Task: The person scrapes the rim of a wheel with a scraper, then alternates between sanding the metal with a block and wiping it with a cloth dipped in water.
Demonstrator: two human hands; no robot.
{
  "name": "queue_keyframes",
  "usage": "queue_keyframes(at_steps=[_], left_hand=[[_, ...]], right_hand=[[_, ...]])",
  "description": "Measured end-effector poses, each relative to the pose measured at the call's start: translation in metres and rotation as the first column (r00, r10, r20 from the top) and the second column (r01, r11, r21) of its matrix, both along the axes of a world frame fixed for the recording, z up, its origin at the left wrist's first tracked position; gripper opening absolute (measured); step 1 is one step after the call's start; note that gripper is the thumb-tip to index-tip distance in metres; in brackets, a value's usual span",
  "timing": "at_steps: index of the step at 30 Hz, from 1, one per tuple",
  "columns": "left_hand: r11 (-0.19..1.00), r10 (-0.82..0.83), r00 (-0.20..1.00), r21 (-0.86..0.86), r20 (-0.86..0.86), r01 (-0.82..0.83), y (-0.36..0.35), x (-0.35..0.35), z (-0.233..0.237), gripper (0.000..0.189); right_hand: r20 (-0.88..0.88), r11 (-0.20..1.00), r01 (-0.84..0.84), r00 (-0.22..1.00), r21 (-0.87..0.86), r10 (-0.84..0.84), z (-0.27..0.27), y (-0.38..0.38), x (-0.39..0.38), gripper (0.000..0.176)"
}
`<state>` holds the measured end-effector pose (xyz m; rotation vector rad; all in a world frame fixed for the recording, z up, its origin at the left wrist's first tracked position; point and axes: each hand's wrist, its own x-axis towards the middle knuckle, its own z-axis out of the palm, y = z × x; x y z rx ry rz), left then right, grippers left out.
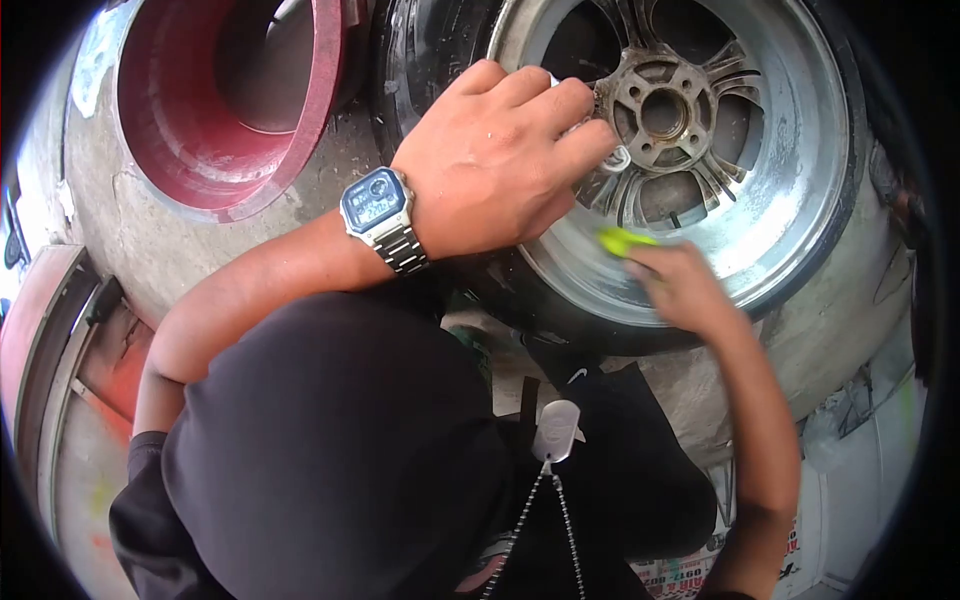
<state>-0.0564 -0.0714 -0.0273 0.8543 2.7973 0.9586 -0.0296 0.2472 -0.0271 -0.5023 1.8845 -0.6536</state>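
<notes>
A car wheel (808, 120) lies with its hollow inner side facing up, its metal wet and stained, a tyre around it. My left hand (505, 150), wearing a steel digital watch (374, 203), is over the rim's left side. Its fingers are curled around something whitish, mostly hidden by the hand; one pale round end (614, 159) shows past the fingertips. My right hand (685, 288), smeared by motion, is closed on a bright yellow-green object (622, 241) at the lower inside of the rim. Its kind is too blurred to tell.
A red round bucket or tub (228, 195) stands at the upper left on the wet concrete floor (130, 225). A reddish panel (50, 330) lies at the far left. A dog tag (556, 431) hangs on a ball chain below the wheel, in front of dark clothing.
</notes>
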Motion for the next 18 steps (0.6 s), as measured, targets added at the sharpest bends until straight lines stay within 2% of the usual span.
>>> queue_keyframes(at_steps=[1,2,4,5,6,8,10,11,13,14,15,16,18], left_hand=[[1.0,-0.006,1.0,-0.012,0.006,0.007,0.001,0.001,0.0,0.05],[1.0,-0.014,1.0,-0.027,0.005,0.014,0.001,-0.001,0.0,0.05],[0.999,-0.026,0.999,-0.032,0.019,0.026,0.004,0.003,0.004,0.05],[0.999,-0.015,1.0,-0.028,0.011,0.016,0.005,0.002,0.005,0.05],[0.999,0.006,1.0,-0.033,-0.003,-0.006,0.003,-0.001,0.004,0.05],[1.0,0.006,1.0,-0.028,-0.013,-0.006,0.001,0.0,0.003,0.051],[1.0,0.005,1.0,-0.023,-0.013,-0.005,0.001,0.0,0.002,0.052],[1.0,0.008,1.0,-0.017,-0.028,-0.009,0.001,0.001,0.0,0.049],[0.997,-0.001,1.0,-0.074,-0.007,0.0,0.0,0.0,0.001,0.048],[0.996,-0.015,1.0,-0.09,0.0,0.015,0.004,-0.001,0.004,0.048],[0.996,-0.004,1.0,-0.084,0.005,0.005,0.004,-0.001,0.006,0.047],[0.997,0.001,1.0,-0.071,-0.009,-0.001,0.003,-0.002,0.005,0.047],[0.999,0.001,1.0,-0.049,-0.02,-0.002,0.002,0.0,0.004,0.047]], right_hand=[[0.007,0.997,0.068,0.998,-0.024,-0.068,0.003,0.035,-0.001,0.019],[-0.097,0.998,-0.015,0.995,-0.054,0.01,0.006,0.052,-0.007,0.022],[-0.034,0.998,-0.063,0.997,0.02,0.064,-0.001,0.026,-0.001,0.023],[-0.061,0.979,0.164,0.983,-0.123,-0.173,-0.018,-0.005,0.026,0.019],[-0.107,0.983,0.162,0.98,-0.083,-0.17,-0.013,-0.054,0.016,0.018],[-0.063,0.975,0.216,0.974,-0.054,-0.219,-0.011,-0.059,0.013,0.018],[0.059,0.997,0.032,0.998,0.071,-0.036,0.005,0.0,0.0,0.019],[0.127,0.991,0.023,0.991,0.133,-0.04,0.015,0.025,-0.012,0.02],[-0.134,0.997,-0.065,0.989,-0.039,0.059,0.005,0.026,-0.004,0.021],[-0.101,0.995,-0.073,0.992,0.073,0.08,0.0,0.012,0.004,0.021],[-0.16,0.997,0.076,0.984,-0.002,-0.075,-0.02,-0.023,0.023,0.021],[-0.253,0.996,0.09,0.963,-0.027,-0.094,-0.022,-0.064,0.015,0.023],[-0.139,0.992,0.122,0.983,-0.013,-0.123,-0.019,-0.055,0.009,0.024]])
